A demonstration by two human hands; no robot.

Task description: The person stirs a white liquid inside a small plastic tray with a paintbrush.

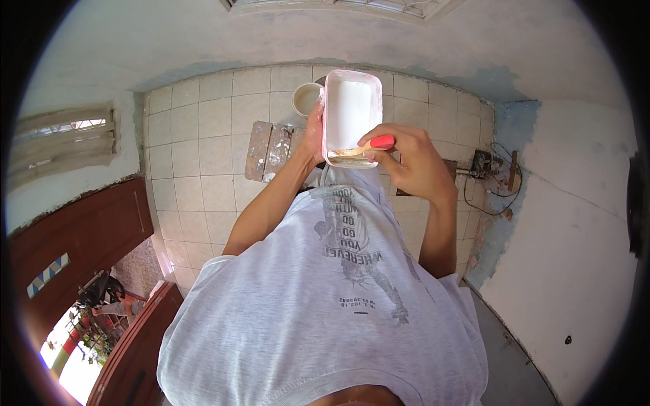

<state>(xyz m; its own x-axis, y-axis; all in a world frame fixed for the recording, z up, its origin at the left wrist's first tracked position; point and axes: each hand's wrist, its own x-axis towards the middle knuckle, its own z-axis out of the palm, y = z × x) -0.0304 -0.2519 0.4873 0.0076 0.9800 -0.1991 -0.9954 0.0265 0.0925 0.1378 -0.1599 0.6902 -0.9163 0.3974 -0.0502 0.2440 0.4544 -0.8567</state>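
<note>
My left hand (314, 132) grips the left side of a rectangular white tub (328, 101), held up in front of me. White paint (352, 105) covers most of the tub's inside. Between the thumb and fingers of my right hand (405, 159) is a paintbrush (371, 145) with a red-tipped, wooden-coloured handle. It lies across the near end of the tub, its head pointing left at the paint-smeared inner wall. How far the bristles dip into the paint I cannot tell.
Behind the tub, a round pale bucket (307, 99) stands on the tiled floor (203, 145). Paint-stained wooden boards (276, 145) are below my left forearm. Dark cables (497, 179) hang near the right wall. At the lower left is an open brown door (88, 247).
</note>
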